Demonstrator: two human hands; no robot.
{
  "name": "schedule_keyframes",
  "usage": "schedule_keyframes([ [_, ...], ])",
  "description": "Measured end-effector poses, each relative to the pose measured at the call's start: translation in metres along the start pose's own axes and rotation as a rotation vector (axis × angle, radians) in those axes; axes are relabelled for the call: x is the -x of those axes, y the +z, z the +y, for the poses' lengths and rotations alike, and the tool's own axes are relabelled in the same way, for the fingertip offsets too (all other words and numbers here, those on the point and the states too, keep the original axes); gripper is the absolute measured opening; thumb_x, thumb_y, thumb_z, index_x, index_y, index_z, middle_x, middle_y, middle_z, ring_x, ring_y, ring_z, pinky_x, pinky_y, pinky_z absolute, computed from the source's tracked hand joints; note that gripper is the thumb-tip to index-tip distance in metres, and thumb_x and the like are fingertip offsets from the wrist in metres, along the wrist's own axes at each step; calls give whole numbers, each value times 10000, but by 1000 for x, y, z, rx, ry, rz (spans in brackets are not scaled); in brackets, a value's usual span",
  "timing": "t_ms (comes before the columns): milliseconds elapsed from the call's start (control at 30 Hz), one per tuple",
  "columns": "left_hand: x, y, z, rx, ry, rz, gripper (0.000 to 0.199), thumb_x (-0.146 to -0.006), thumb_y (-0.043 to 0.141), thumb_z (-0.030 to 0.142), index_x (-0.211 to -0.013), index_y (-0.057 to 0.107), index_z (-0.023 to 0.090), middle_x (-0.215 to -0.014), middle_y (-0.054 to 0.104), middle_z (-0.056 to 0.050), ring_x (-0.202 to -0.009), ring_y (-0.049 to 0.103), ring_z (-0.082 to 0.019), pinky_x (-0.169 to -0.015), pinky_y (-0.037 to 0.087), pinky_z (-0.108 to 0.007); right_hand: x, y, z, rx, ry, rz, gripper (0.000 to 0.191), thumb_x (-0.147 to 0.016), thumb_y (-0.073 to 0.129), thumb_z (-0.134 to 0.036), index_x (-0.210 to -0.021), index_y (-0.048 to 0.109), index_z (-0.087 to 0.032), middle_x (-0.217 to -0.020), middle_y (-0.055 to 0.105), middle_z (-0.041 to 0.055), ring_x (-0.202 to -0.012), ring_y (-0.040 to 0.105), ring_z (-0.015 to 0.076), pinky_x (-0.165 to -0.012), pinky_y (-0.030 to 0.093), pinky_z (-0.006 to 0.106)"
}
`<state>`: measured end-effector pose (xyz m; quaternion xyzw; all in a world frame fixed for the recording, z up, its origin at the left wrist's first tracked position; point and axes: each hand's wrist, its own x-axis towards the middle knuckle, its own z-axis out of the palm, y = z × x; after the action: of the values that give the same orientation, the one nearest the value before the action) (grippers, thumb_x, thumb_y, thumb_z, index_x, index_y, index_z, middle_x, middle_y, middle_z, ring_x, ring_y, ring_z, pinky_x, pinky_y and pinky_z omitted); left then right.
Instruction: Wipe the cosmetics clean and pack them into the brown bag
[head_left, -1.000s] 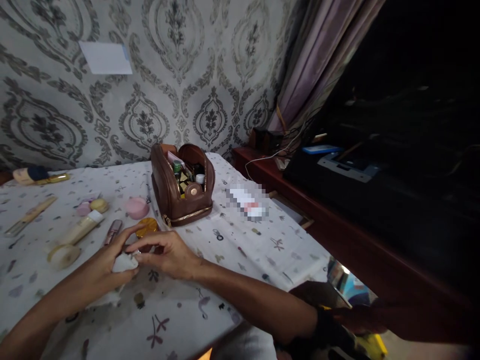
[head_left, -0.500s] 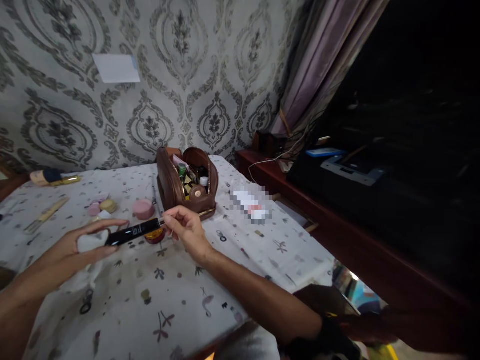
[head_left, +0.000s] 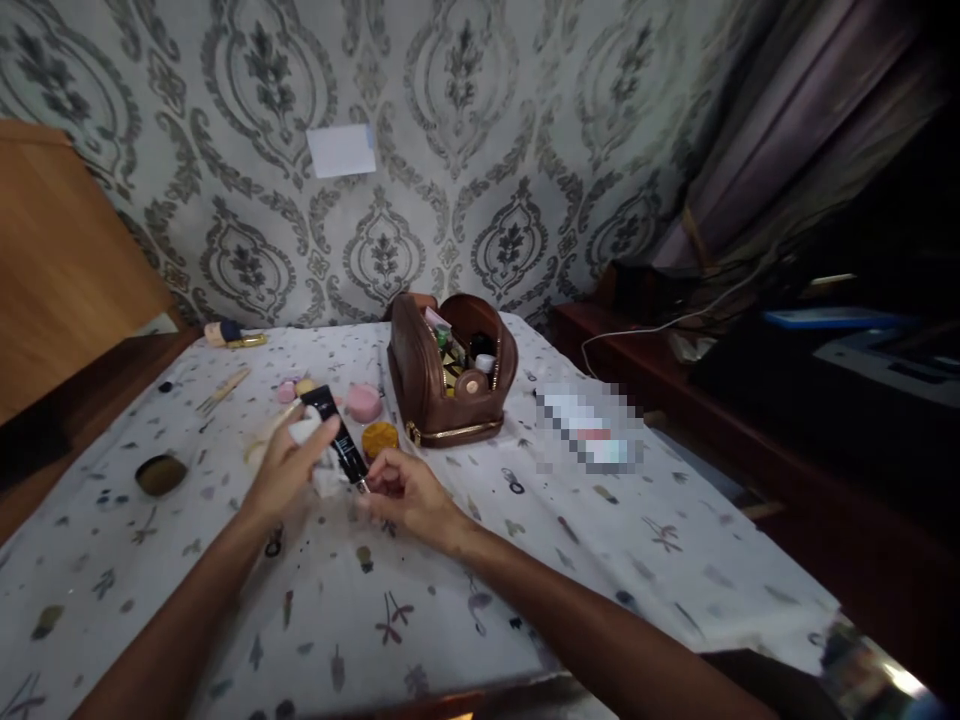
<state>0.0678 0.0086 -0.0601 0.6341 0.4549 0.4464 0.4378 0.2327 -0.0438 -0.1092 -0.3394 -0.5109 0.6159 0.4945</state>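
A black tube slants between my hands, its wide end up at the left and its narrow tip down at the right. My left hand is closed round the tube together with a white object, perhaps a sponge or tissue. The fingers of my right hand pinch the tube's narrow tip. Just behind lies an amber jar, with a pink round case beyond it. An open brown bag full of small bottles stands behind my right hand.
Pink and yellow pieces, a brush and a bottle lie at the left back. A dark oval item is at the left. A blurred white packet lies right of the bag, near a dark red desk.
The view has turned left, so the scene sits further right. The tube has swung from nearly level to steeply slanted, its tip now pointing down.
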Motion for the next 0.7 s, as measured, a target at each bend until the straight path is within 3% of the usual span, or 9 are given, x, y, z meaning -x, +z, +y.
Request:
schedule_keyframes([
  [133, 11, 14, -6, 28, -8, -224, 505, -832, 656, 497, -1209, 610, 163, -1013, 705, -67, -829, 656, -189, -720, 521, -270, -1, -1, -1, 36, -14, 71, 477, -604, 853, -447, -745, 463, -210, -588, 552, -85, -495, 516, 92, -489, 411, 212],
  [300, 10, 14, -5, 21, 4, -211, 532, -838, 648, 480, -1251, 607, 147, -1154, 692, -101, -1102, 627, -277, -957, 490, -376, -3, -11, -13, 328, -106, 196, 354, -726, 758, -466, -690, 562, -174, -616, 557, -34, -576, 510, 107, -540, 402, 228],
  [400, 11, 13, -4, -88, 17, -280, 541, -815, 663, 497, -1244, 637, 167, -1254, 667, -110, -1250, 547, -314, -1089, 402, -427, -4, -19, -30, 301, -188, 302, 332, -788, 695, -488, -804, 612, -167, -675, 567, -27, -594, 513, 102, -551, 416, 226],
  [467, 14, 14, -6, -144, 3, -384, 562, -797, 680, 500, -1264, 639, 191, -1261, 671, -105, -1278, 530, -322, -1105, 393, -429, -4, -23, -42, 201, -213, 282, 369, -768, 713, -508, -893, 612, -176, -700, 566, -38, -571, 516, 93, -530, 427, 218],
  [533, 19, 16, -11, -155, -36, -453, 596, -780, 693, 511, -1283, 633, 197, -1213, 696, -103, -1249, 556, -329, -1081, 425, -432, -2, -27, -51, 135, -214, 208, 389, -728, 755, -515, -855, 603, -180, -664, 556, -52, -532, 501, 81, -499, 413, 206],
  [700, 22, 14, -26, -124, -128, -397, 598, -736, 722, 549, -1213, 676, 191, -1072, 732, -103, -1087, 639, -324, -946, 513, -400, 9, -42, -76, 76, -165, 42, 421, -714, 760, -547, -749, 580, -169, -528, 554, -58, -443, 477, 67, -424, 344, 184],
])
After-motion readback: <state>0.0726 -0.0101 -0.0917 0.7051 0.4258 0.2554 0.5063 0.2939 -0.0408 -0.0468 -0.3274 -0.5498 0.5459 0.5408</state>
